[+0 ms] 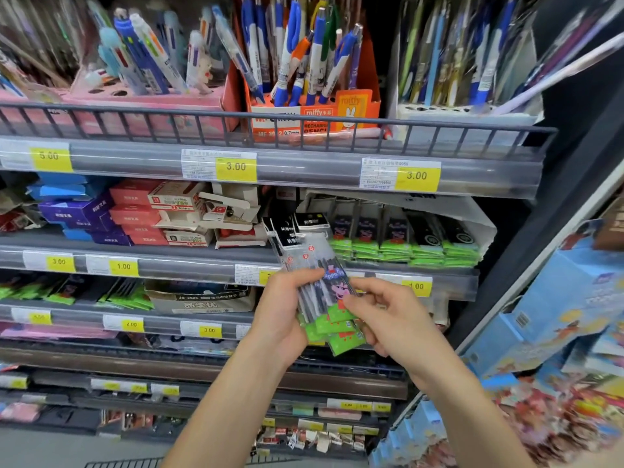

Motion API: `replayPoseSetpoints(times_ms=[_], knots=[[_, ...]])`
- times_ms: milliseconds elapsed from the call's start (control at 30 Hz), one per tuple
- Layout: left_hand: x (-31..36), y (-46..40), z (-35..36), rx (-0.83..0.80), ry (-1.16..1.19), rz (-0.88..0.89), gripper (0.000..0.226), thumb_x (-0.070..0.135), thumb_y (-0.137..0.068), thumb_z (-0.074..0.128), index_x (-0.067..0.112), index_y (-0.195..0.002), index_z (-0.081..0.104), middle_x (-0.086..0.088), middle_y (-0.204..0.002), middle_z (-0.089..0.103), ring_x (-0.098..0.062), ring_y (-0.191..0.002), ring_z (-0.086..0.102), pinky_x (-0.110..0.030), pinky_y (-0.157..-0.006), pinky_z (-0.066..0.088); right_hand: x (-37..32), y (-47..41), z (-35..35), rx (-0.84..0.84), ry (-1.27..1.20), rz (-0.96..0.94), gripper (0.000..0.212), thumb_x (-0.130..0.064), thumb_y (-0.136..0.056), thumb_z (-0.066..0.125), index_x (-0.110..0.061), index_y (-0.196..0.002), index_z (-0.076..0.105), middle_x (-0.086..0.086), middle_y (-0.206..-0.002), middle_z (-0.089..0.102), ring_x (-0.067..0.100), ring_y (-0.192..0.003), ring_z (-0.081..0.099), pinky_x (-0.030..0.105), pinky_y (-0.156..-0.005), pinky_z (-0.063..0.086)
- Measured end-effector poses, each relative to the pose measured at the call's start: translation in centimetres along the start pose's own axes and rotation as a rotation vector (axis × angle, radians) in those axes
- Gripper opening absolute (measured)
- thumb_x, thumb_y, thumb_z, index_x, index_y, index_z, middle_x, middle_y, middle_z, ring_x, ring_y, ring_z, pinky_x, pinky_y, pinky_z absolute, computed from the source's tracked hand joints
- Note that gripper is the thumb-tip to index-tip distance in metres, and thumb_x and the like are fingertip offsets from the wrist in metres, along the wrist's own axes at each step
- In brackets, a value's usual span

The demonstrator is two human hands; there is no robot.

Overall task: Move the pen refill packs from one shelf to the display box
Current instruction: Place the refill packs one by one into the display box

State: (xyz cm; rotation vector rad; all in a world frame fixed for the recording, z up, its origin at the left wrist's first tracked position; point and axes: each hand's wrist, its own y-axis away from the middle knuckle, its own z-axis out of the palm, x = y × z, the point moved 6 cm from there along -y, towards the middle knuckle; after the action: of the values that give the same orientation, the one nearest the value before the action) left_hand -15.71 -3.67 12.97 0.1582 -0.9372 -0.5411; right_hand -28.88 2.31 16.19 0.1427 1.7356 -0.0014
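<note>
In the head view, the left hand (282, 310) grips a fanned bundle of pen refill packs (329, 300) in front of the shelves, fingers curled round its left edge. The right hand (388, 315) pinches the front pack near its green lower end. Farther back and to the right, the white display box (472, 216) already holds a row of similar green-bottomed packs. More such packs (67, 292) lie on a lower shelf at the left, so the task looks partway done, with this bundle not yet placed.
</note>
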Motion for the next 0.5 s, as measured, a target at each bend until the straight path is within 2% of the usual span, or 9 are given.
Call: replayPoseSetpoints(times_ms=[67,133,200,333,433,500], knots=[[-0.2,-0.2,0.3,0.003,-0.051,0.027,0.035,0.008,-0.095,0.063,-0.005,-0.127,0.068,-0.033,-0.121,0.073,-0.042,-0.095,0.075,-0.052,-0.08,0.065,0.0,0.4,-0.4,0.036,-0.042,0.0,0.029,-0.022,-0.098,0.065,-0.045,-0.087,0.077,0.002,-0.061,0.045,0.016,-0.054,0.04,0.023,-0.042,0.03],[-0.5,-0.4,0.4,0.024,-0.097,0.07,0.037,0.007,-0.093,0.069,-0.003,-0.129,0.068,-0.032,-0.121,0.073,-0.047,-0.104,0.073,-0.06,-0.09,0.061,0.0,0.6,-0.8,0.076,-0.084,0.001,0.025,-0.023,-0.098,0.066,-0.042,-0.086,0.077,0.001,-0.062,0.051,0.018,-0.055,0.042,0.028,-0.043,0.032],[-0.8,-0.5,0.4,0.05,-0.111,0.099,0.04,0.008,-0.09,0.076,-0.002,-0.128,0.068,-0.031,-0.119,0.074,-0.049,-0.107,0.073,-0.065,-0.094,0.058,0.3,0.8,-1.2,0.115,-0.115,0.002,0.022,-0.024,-0.098,0.066,-0.037,-0.085,0.078,0.006,-0.071,0.06,0.019,-0.055,0.044,0.029,-0.043,0.034],[-1.4,-0.6,0.5,0.057,-0.091,0.09,0.04,0.018,-0.093,0.074,-0.002,-0.127,0.069,-0.033,-0.119,0.073,-0.044,-0.1,0.074,-0.057,-0.091,0.059,1.2,0.7,-1.5,0.187,-0.118,0.026,0.025,-0.02,-0.099,0.065,-0.031,-0.08,0.077,0.009,-0.074,0.065,0.014,-0.052,0.046,0.028,-0.044,0.036],[-1.5,-0.8,0.1,0.078,-0.09,0.113,0.04,0.012,-0.095,0.067,-0.007,-0.13,0.064,-0.034,-0.114,0.073,-0.043,-0.095,0.074,-0.052,-0.082,0.061,1.4,0.6,-1.3,0.163,-0.099,0.022,0.026,-0.022,-0.099,0.064,-0.037,-0.082,0.077,0.011,-0.074,0.064,0.014,-0.054,0.046,0.026,-0.045,0.036],[-1.5,-0.8,-0.1,0.061,-0.085,0.146,0.036,0.007,-0.096,0.067,-0.004,-0.13,0.065,-0.029,-0.116,0.075,-0.046,-0.103,0.075,-0.056,-0.087,0.063,1.4,0.5,-1.1,0.142,-0.081,0.017,0.025,-0.024,-0.098,0.065,-0.038,-0.082,0.077,0.007,-0.074,0.068,0.01,-0.054,0.047,0.021,-0.046,0.037]])
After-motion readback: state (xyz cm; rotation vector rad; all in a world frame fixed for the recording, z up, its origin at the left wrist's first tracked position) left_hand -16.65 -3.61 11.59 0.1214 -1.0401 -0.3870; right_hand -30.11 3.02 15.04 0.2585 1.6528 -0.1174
